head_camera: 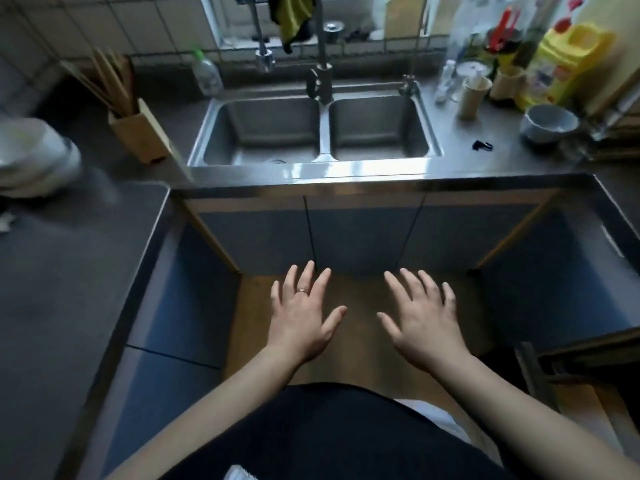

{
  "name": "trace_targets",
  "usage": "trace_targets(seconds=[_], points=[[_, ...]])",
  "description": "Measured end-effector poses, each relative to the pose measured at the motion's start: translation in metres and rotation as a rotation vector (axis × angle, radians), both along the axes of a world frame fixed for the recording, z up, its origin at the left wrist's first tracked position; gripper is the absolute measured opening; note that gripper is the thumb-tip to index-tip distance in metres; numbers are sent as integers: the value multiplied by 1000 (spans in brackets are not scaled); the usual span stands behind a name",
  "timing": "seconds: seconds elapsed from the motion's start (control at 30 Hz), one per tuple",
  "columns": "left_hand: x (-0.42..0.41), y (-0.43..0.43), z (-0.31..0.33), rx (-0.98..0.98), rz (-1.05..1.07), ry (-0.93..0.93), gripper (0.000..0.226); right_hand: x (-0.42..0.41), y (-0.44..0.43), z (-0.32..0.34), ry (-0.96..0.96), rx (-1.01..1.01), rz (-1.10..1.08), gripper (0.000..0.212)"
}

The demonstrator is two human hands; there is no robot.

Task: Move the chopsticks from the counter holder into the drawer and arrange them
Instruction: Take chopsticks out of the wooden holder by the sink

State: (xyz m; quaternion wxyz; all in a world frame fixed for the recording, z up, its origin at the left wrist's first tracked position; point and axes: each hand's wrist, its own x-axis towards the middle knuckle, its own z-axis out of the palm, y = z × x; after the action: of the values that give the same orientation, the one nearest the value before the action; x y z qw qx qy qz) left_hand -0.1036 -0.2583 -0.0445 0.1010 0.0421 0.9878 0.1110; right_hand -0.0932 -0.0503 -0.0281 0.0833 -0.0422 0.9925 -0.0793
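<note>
Several long wooden chopsticks [104, 81] stand tilted in a square wooden holder [138, 133] on the dark counter, left of the sink. My left hand [304, 313] and my right hand [420, 317] hover side by side, palms down and fingers spread, low in front of the blue cabinet doors [360, 237] under the sink. Both hands are empty and far below and to the right of the holder. A ring sits on my left hand. At the lower right an open drawer [581, 403] with a wooden bottom shows partly.
A steel double sink [318, 133] with a tall faucet [322, 64] lies straight ahead. A clear bottle [207, 76] stands left of it. Cups, bottles, a yellow container [568, 60] and a grey bowl [550, 123] crowd the right counter. A white appliance [34, 157] sits far left.
</note>
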Motion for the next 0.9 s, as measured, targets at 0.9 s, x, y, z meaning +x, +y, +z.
trace_targets(seconds=[0.9], points=[[-251,-233,16,184,742,221,68,-390,-261,40,97,-67,617,64]])
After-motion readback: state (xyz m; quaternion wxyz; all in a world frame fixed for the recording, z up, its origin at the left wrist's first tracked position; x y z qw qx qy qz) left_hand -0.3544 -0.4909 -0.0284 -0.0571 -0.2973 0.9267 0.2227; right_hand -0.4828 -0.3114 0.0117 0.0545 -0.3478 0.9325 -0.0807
